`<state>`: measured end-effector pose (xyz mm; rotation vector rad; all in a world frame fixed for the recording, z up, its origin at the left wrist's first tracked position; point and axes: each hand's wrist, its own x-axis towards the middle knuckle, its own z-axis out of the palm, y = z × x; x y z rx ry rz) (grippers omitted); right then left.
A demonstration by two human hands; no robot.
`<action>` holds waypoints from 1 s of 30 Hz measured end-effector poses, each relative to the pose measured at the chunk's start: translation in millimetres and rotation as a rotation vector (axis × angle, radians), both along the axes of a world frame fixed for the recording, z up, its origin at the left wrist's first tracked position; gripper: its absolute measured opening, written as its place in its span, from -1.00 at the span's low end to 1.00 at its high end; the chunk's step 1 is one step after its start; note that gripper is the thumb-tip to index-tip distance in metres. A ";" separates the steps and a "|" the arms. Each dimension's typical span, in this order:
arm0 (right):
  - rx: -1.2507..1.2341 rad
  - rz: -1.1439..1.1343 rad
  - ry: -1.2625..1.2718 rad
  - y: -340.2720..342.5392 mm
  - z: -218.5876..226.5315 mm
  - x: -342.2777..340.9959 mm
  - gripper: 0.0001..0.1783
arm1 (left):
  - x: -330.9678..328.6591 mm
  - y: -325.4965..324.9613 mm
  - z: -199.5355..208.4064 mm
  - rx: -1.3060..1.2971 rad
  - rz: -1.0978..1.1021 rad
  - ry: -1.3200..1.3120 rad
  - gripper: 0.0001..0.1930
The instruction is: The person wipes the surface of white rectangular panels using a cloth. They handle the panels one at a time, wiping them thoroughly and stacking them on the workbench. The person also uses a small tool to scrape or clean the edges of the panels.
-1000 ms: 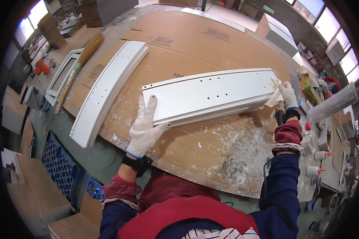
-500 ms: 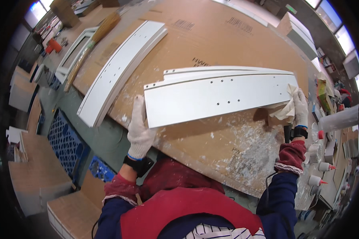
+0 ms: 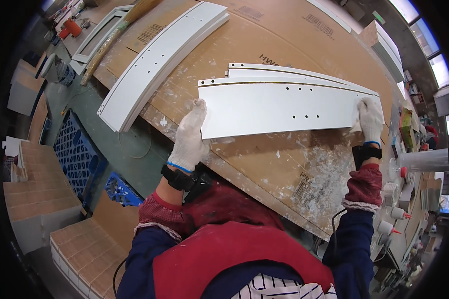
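A: White is the panel [image 3: 264,107] which I see from my distant seat. Where is it exactly, please?

B: I see it above the cardboard sheet [image 3: 264,157], before the person's body, and it partly covers a second panel [image 3: 284,71] at its far side.

A: Why is it held at both ends?

B: I think because it is long, so two supports far apart keep it steady. The cardboard perhaps protects the painted faces. The curved stack [image 3: 164,57] lies apart on the left, and I suppose this leaves room for the arms.

A: And the hands?

B: The left hand [image 3: 188,132] is closed around the near left corner, with one digit up along the end edge; the others are mostly hidden below. The right hand [image 3: 370,119] has its fingers bunched together upon the right end, over what seems a pale cloth [image 3: 355,125]. Only a small piece shows. Whether this hand also pinches the panel, I cannot tell.
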<state>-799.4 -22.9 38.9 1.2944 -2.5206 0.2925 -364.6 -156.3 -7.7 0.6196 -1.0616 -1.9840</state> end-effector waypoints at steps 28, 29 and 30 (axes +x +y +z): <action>0.364 0.857 -0.131 -116.8 30.9 182.9 -0.55 | 2.8 6.7 15.2 0.209 -0.119 -0.095 -0.42; 0.595 1.053 -0.177 -130.8 46.0 218.5 -0.19 | 4.2 6.7 16.9 0.245 -0.116 -0.104 -0.42; 0.403 1.265 -0.078 -136.0 35.9 240.9 -0.17 | 6.6 5.4 12.2 0.232 -0.160 -0.079 -0.39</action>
